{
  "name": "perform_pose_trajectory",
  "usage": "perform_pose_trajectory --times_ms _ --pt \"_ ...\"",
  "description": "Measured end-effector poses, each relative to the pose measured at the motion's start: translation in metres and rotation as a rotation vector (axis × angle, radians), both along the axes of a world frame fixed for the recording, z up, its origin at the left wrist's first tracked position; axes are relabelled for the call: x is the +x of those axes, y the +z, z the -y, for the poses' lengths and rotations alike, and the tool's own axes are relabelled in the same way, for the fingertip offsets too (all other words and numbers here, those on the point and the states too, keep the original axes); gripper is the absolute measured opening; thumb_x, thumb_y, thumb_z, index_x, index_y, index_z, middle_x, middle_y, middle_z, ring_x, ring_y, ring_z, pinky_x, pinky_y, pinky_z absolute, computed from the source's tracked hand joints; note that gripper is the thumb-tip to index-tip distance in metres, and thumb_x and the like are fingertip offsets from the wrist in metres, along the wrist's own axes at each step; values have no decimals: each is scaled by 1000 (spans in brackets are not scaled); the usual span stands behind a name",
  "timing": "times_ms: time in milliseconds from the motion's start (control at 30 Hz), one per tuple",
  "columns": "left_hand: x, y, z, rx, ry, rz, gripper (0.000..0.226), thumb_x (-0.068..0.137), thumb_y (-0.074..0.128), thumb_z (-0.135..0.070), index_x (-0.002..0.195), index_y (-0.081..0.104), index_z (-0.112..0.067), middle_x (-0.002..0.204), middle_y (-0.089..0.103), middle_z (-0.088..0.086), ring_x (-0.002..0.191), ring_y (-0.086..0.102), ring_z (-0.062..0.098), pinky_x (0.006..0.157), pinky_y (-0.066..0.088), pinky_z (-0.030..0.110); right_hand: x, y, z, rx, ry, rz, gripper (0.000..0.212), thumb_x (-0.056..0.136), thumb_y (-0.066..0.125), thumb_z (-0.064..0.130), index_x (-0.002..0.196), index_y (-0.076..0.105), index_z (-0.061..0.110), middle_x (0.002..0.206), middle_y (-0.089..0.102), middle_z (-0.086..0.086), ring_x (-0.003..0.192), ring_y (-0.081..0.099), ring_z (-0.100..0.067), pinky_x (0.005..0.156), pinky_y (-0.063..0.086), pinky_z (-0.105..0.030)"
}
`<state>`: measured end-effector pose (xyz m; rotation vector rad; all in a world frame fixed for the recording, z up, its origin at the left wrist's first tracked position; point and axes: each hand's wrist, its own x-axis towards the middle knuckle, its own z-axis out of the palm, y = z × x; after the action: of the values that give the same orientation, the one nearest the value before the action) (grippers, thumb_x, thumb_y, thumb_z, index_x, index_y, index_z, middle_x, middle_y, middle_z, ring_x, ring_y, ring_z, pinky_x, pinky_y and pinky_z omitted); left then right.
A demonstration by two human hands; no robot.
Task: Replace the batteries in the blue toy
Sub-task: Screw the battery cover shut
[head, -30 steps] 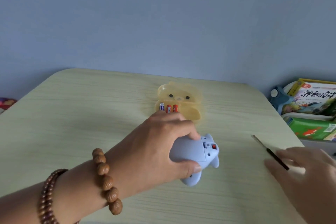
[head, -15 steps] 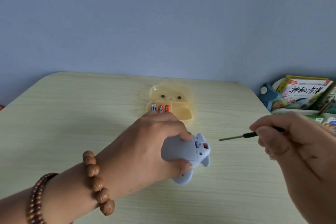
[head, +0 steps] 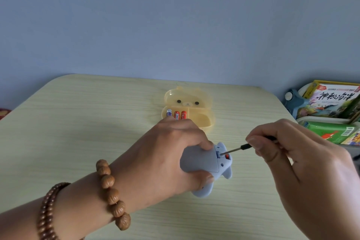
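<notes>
The blue toy [head: 204, 161] lies belly-up on the pale wooden table [head: 78, 132], and my left hand [head: 165, 154] clamps it from the left. My right hand [head: 296, 161] pinches a small black-handled screwdriver [head: 236, 149]; its metal tip touches the toy's underside beside a red spot near the battery cover. Behind the toy an open yellow bear-shaped box [head: 196, 119] holds three batteries [head: 176, 114] in its left compartment, one white-blue and two red.
Off the table's right edge stand picture books [head: 335, 101] and a green book [head: 331, 132], with a blue-grey toy [head: 294, 99] beside them. A blue wall rises behind the table. Wooden bead bracelets [head: 111, 191] circle my left wrist.
My right hand picked the screwdriver up off the table at the right and carried it left until its tip met the toy. My left hand kept its hold on the toy.
</notes>
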<state>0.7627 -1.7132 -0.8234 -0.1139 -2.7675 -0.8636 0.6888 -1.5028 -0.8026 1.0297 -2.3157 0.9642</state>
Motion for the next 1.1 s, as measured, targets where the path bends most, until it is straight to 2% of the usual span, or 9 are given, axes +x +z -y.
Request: perform_pose_trajectory --times_ms 233,333,400,500,633,733,867,1000,1100 --pt "0 0 -2 -34 -5 -13 43 67 74 -57 107 66 -41 112 60 -27 116 49 3 90 43 19 -5 11 1 121 5 -17 26 90 52 34 77 69 21 71 60 21 76 55 2 63 36 -1" --pt "-1 0 -3 -44 -13 -21 43 67 73 -55 107 66 -42 112 60 -27 116 49 4 91 45 21 -9 26 10 264 -13 -27 34 92 45 43 74 65 22 64 60 12 59 53 -13 57 45 -17" --pt "0 0 -4 -43 -14 -22 44 66 73 -55 108 66 -42 113 60 -27 116 48 4 92 45 21 -6 39 20 443 -42 23 47 96 33 57 73 57 24 64 58 7 57 56 -20 53 49 -39" --pt "0 0 -3 -34 -9 -30 45 66 73 -56 109 64 -43 114 60 -27 117 48 3 91 46 25 -9 53 30 685 -77 2 57 83 10 69 79 46 25 74 56 5 72 60 -22 61 49 -36" --pt "0 -1 -5 -56 -12 -50 43 67 73 -56 107 66 -41 112 62 -24 113 51 7 90 49 32 -18 61 30 687 81 141 13 98 46 42 108 54 42 94 62 21 90 59 -2 76 49 -24" --pt "-1 -1 -6 -62 -10 -80 41 67 73 -54 105 68 -38 110 64 -22 111 53 11 88 51 36 -25 62 25 775 173 106 41 97 56 27 121 43 57 99 52 29 87 54 6 70 46 -17" --pt "-1 -3 -3 -19 -7 -63 45 67 73 -57 108 68 -40 110 63 -24 114 51 5 90 50 33 -27 50 24 828 243 105 47 98 53 28 134 38 55 96 39 35 81 45 20 62 40 -12" --pt "-1 -2 -3 -28 -5 -62 45 66 73 -57 108 68 -40 111 62 -25 114 50 4 91 49 30 -21 49 25 779 235 25 48 95 25 53 141 12 53 102 44 34 92 52 3 70 41 -17" --pt "-1 -1 -3 -36 0 -68 45 66 73 -56 107 67 -40 111 63 -24 113 51 5 91 49 30 -17 52 28 826 189 -79 61 98 49 34 139 7 52 111 58 27 92 62 -5 60 42 -24"
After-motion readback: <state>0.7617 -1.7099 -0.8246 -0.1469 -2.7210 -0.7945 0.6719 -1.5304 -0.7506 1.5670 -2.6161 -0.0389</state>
